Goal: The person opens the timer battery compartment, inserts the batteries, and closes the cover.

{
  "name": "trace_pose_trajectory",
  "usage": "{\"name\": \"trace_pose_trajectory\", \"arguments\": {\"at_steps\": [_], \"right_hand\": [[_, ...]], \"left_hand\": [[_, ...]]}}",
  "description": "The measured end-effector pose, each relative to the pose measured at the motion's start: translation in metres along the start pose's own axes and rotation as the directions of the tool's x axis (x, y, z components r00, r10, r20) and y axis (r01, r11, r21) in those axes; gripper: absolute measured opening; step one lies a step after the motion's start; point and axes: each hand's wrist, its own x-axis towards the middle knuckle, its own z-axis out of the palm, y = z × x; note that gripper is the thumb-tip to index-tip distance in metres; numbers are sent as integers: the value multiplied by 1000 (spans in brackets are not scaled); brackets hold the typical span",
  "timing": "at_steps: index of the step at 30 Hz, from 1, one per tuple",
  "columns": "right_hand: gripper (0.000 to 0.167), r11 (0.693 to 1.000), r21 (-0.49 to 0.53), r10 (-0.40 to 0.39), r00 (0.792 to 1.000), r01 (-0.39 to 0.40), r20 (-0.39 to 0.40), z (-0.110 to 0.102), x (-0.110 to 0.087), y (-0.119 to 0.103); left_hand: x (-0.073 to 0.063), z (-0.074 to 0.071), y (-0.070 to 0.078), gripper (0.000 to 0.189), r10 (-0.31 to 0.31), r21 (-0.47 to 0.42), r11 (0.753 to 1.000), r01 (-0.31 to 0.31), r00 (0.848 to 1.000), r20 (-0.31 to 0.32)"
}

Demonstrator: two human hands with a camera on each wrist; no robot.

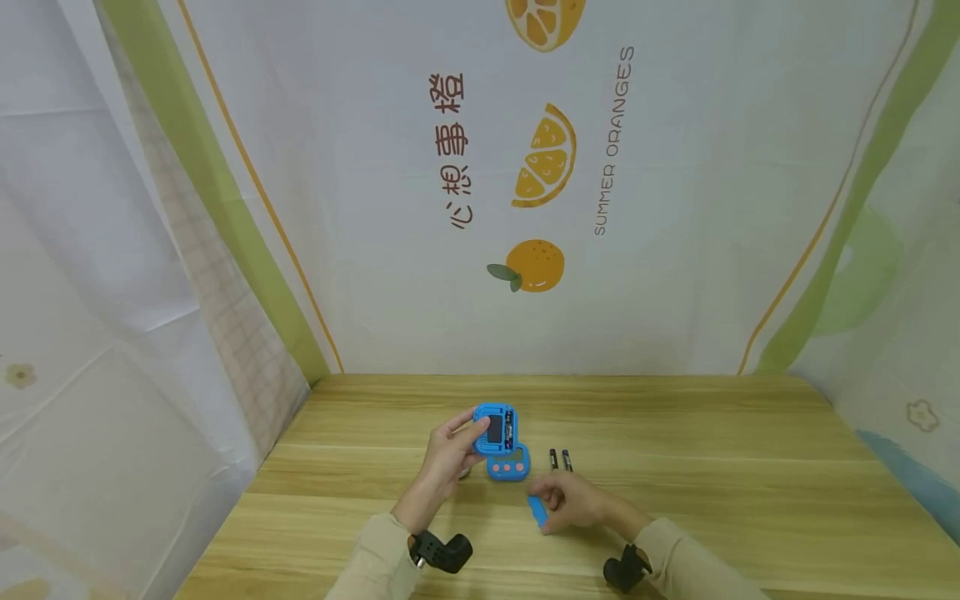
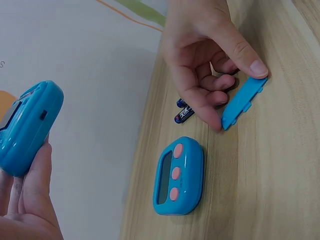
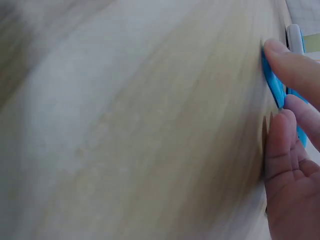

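Note:
My left hand point(image 1: 447, 457) grips a blue digital timer point(image 1: 512, 408) above the table, its back turned up and its battery slot uncovered. Metallic batteries seem to lie in that slot. Thumb and fingers of my right hand point(image 1: 576, 502) pinch a small blue battery cover point(image 2: 243, 104) by its two ends, at the table surface. Between the hands lies a second blue timer point(image 2: 190, 172), face up with a grey screen and pink buttons. Two dark batteries point(image 1: 567, 461) lie beyond my right hand.
All this lies on a wood-grain table point(image 1: 675, 450). A white cloth point(image 1: 660, 275) printed with oranges hangs behind its far edge, and more cloth hangs at both sides. A small object, partly hidden, sits under my left hand.

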Motion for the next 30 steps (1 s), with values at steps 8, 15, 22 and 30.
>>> {"name": "trace_pose_trajectory", "arguments": {"at_steps": [8,15,22,30], "right_hand": [[41,999,-42,17,1000,-17,-4,0,1,-1],[42,998,-54,11,1000,-10,10,-1,1,-3],[26,1000,-2,7,1000,-7,-25,-3,-1,-4],[26,994,89,-54,987,68,-152,-16,4,-18]], "left_hand": [[-2,1,2,52,-8,-3,1000,8,1000,-6],[-1,0,1,53,-7,-1,1000,7,1000,-15],[-2,-1,2,55,-12,-2,1000,12,999,-33],[-3,-2,1,54,-13,8,1000,13,999,-38]]}}
